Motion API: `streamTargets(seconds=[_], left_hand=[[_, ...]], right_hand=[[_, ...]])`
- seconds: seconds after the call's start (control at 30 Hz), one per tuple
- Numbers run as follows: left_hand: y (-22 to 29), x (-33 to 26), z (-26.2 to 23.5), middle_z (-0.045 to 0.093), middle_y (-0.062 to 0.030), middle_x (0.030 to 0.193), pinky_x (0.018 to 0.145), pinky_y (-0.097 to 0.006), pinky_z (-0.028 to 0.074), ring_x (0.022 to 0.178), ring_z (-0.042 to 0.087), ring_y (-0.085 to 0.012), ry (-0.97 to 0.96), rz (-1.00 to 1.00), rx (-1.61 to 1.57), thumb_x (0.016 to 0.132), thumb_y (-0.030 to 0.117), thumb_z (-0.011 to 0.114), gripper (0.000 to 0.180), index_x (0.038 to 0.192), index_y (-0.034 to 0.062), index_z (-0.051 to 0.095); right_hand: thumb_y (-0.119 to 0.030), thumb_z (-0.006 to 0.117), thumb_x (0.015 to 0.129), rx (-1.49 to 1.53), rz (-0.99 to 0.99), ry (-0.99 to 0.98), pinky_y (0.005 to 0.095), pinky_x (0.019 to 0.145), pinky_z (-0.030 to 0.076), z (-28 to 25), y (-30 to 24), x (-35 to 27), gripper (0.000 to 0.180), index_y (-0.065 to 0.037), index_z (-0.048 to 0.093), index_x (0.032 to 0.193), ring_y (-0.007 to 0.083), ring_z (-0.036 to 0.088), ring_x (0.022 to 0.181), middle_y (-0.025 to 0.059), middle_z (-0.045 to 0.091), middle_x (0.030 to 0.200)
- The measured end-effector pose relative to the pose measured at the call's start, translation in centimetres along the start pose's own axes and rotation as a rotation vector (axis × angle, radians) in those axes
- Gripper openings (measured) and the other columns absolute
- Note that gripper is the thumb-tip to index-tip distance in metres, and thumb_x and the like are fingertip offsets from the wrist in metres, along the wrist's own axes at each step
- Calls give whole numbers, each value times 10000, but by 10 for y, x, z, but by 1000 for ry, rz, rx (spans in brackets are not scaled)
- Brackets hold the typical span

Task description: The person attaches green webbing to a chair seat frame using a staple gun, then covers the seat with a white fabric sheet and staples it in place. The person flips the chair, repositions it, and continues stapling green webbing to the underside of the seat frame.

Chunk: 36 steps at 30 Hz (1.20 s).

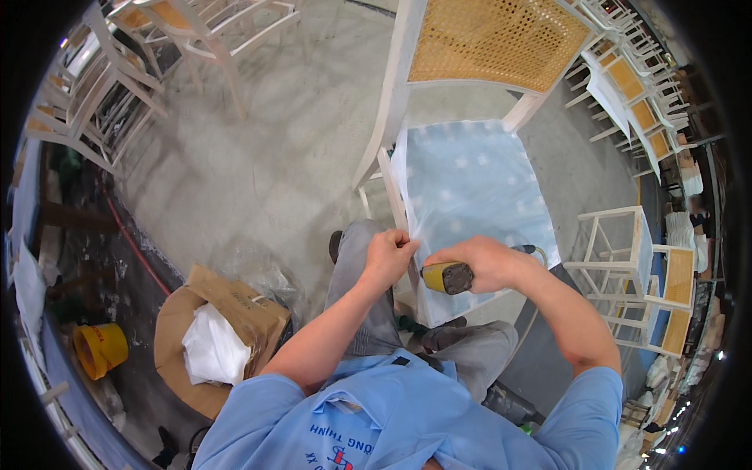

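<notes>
A pale wooden chair (391, 102) with a woven cane back (489, 39) stands before me. Over its light-blue seat lies a thin, translucent white sheet (462, 180), hanging past the seat's left and front edges. At the front left corner my left hand (392, 254) is closed, pinching the sheet's edge between thumb and fingers. Just right of it, my right hand (489, 265) grips a yellow and dark tool (448, 278) that looks like a staple gun, held low over the seat's front part. A hose (535, 251) shows beyond this hand. The tool's working tip is hidden.
At my left stands an open cardboard box (184, 345) with white sheeting (215, 345) inside. A yellow bucket (102, 350) is farther left. More pale chairs (223, 55) stand at the far left, and stacked chairs (638, 274) are on the right.
</notes>
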<state>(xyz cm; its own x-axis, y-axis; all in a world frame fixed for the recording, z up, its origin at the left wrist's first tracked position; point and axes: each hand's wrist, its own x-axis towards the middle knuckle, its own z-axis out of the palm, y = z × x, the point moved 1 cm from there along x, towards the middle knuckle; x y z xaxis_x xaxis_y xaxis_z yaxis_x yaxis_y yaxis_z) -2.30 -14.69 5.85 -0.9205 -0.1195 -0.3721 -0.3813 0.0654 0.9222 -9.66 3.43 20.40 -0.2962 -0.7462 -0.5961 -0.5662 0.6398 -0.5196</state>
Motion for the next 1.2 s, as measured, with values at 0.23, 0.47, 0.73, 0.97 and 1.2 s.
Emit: streamTargets(seconds=[0.23, 0.47, 0.73, 0.97, 1.2], left_hand=[[5, 17, -8, 682, -97, 685, 625, -349, 514, 647, 643, -167, 105, 29, -52, 897, 253, 807, 320, 788, -30, 704], [45, 58, -18, 658, -37, 698, 570, -331, 463, 625, 574, -136, 93, 16, -10, 915, 225, 803, 297, 793, -18, 684], [38, 78, -28, 641, -7, 791, 555, -272, 413, 610, 510, -94, 68, -117, -277, 927, 255, 804, 262, 918, 14, 703], [59, 132, -42, 606, 10, 744, 532, -307, 404, 590, 505, -97, 237, 64, -60, 928, 233, 785, 232, 902, 24, 688], [62, 136, -47, 598, 12, 718, 503, -289, 385, 554, 491, -100, 27, -96, -343, 983, 133, 685, 137, 889, 35, 694]], right_hand=[[7, 766, 754, 190, -63, 240, 450, 926, 561, -18, -1, -34, 730, -223, 630, 1434, 401, 697, 1084, 162, 741, 1221], [38, 792, 763, 206, -21, 341, 410, 974, 556, -45, 0, -57, 732, -201, 629, 1435, 340, 710, 1137, 138, 738, 1266], [1, 852, 735, 198, -54, 374, 417, 1023, 545, -37, 6, -63, 763, -167, 624, 1443, 340, 700, 1173, 124, 720, 1322], [52, 758, 765, 197, -26, 347, 410, 1002, 550, -35, -1, -59, 709, -162, 635, 1430, 353, 693, 1181, 146, 722, 1302], [1, 837, 746, 237, 6, 362, 409, 998, 551, -36, 7, -68, 757, -172, 621, 1451, 342, 711, 1138, 135, 739, 1265]])
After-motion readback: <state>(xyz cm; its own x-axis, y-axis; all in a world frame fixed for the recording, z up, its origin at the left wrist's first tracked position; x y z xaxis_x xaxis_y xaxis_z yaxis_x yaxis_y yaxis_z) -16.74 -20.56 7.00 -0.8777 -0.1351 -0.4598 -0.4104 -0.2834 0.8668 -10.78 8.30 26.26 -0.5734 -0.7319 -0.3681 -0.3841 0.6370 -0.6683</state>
